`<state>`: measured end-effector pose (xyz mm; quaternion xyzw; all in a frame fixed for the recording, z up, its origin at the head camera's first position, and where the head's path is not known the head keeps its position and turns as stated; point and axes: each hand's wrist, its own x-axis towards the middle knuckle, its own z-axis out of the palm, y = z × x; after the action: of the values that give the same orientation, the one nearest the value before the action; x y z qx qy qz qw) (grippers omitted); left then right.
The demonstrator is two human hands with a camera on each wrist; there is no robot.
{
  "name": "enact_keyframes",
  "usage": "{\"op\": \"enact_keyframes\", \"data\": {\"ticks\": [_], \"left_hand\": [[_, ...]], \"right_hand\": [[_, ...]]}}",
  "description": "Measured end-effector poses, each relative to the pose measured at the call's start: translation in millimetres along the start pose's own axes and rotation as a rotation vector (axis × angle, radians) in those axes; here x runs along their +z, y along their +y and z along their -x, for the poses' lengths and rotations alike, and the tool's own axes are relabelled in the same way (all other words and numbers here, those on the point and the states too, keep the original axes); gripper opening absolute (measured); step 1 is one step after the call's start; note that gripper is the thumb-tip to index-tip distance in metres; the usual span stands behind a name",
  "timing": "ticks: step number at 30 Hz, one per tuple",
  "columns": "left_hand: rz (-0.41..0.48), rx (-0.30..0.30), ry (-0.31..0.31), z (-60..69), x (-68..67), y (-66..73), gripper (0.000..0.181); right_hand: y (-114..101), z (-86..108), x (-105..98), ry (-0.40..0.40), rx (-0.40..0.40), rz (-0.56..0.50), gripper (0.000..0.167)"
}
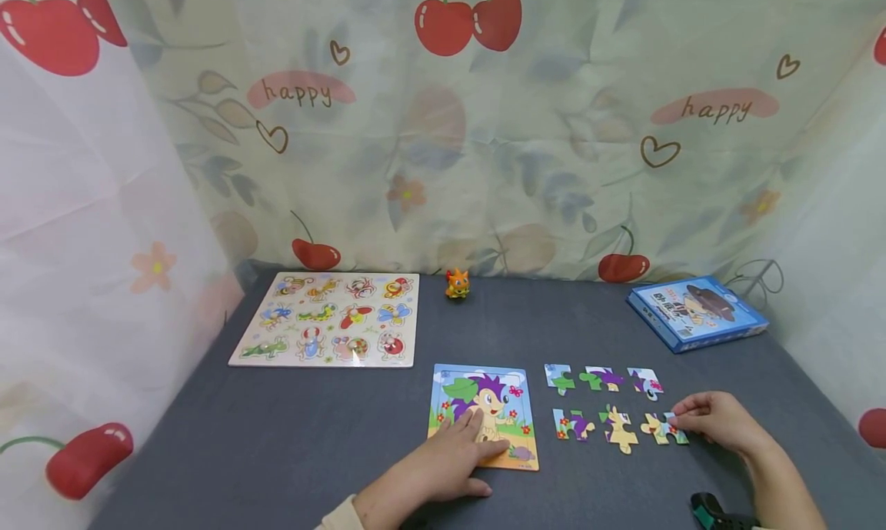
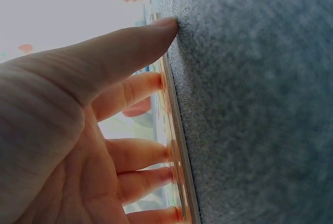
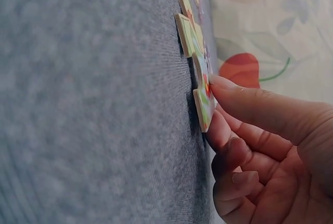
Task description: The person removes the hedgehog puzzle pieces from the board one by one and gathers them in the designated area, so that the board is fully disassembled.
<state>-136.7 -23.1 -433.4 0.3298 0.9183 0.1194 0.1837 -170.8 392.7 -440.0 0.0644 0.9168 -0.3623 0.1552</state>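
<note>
The dark grey table carries an insect peg puzzle board at far left. Nearer the front lies the hedgehog jigsaw board, flat. The left hand rests on it, fingers spread, thumb on the table just off its near edge. The right hand pinches the right end of the lower-right jigsaw piece between thumb and index finger (whether the piece is fully off the table cannot be told). That piece extends leftward from the fingertips, its long axis roughly left to right, toward the board; the right hand is nearer to it. Five other jigsaw pieces lie beside and beyond it.
</note>
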Motion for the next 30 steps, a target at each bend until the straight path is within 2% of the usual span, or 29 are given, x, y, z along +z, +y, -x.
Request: {"op": "enact_keyframes", "data": {"ticks": [13, 24, 30], "left_hand": [[0.000, 0.001, 0.013, -0.8, 2.1, -1.6, 0.059], [-0.014, 0.006, 0.011, -0.4, 2.2, -2.6, 0.059], [-0.028, 0.012, 0.019, -0.2, 2.5, -2.5, 0.059]], "right_hand": [[-5.9, -6.1, 0.4, -0.008, 0.035, 0.039, 0.032], [-2.5, -4.1, 3.9, 0.014, 0.048, -0.055, 0.033], [-2.2, -2.1, 3.6, 0.021, 0.063, -0.065, 0.037]]}}
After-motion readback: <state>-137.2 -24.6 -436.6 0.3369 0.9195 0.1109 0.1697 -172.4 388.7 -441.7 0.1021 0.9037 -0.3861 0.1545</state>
